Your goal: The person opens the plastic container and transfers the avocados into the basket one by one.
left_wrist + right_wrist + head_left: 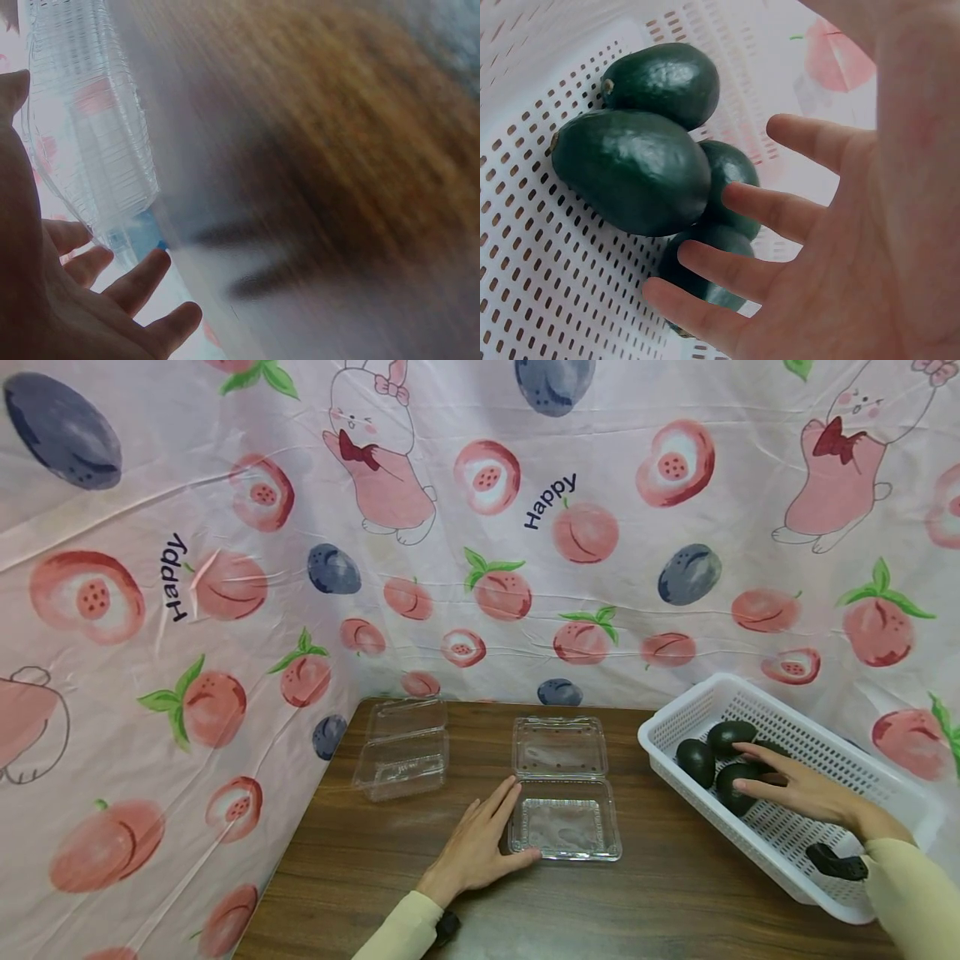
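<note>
A clear plastic clamshell box lies with its lid raised back on the table. My left hand rests at its left side, fingers stretched, fingertips and thumb right at the box's edge. In the left wrist view the box's ribbed wall rises beside the spread fingers. On the right, my right hand reaches into a white perforated basket, fingers spread over several dark green avocados. In the right wrist view the largest-looking avocado lies left of the fingertips, which overlap two others.
Another clear clamshell box, also with its lid up, stands at the table's back left. The brown wooden table meets a fruit-patterned cloth along its back and left edges. The basket sits slanted at the right.
</note>
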`<state>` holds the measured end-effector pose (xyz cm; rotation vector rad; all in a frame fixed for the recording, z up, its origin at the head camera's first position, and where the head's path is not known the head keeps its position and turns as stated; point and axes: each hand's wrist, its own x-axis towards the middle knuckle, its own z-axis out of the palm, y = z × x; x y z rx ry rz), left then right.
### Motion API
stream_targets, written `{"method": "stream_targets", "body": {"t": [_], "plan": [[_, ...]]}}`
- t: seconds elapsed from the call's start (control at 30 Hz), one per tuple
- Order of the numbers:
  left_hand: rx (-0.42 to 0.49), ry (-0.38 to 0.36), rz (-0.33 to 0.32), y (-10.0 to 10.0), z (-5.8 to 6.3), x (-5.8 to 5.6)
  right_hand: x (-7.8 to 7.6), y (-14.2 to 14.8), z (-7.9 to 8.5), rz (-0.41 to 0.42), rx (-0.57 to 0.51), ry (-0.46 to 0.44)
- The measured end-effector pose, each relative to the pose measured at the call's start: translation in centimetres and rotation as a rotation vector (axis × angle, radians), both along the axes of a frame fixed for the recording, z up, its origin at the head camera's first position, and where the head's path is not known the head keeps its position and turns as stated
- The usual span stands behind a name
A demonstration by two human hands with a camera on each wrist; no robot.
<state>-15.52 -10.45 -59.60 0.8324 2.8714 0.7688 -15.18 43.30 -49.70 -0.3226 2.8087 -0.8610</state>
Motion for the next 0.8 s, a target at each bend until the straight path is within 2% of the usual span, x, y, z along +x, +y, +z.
{"method": "stream_targets", "body": {"t": [0.2, 0.37, 0.8], "plan": [[0.001, -0.009, -0.004, 0.0, 0.1, 0.0, 0.4, -0.2, 0.5, 0.014, -0.031, 0.011], [-0.007, -0.007, -0.006, 0.1, 0.1, -0.1, 0.7, -0.5, 0.9, 0.006, -0.013, 0.031], [-0.018, 0.016, -0.011, 0.1, 0.3, 0.0, 1.6, -3.9, 2.5, -0.023, -0.017, 0.188]]}}
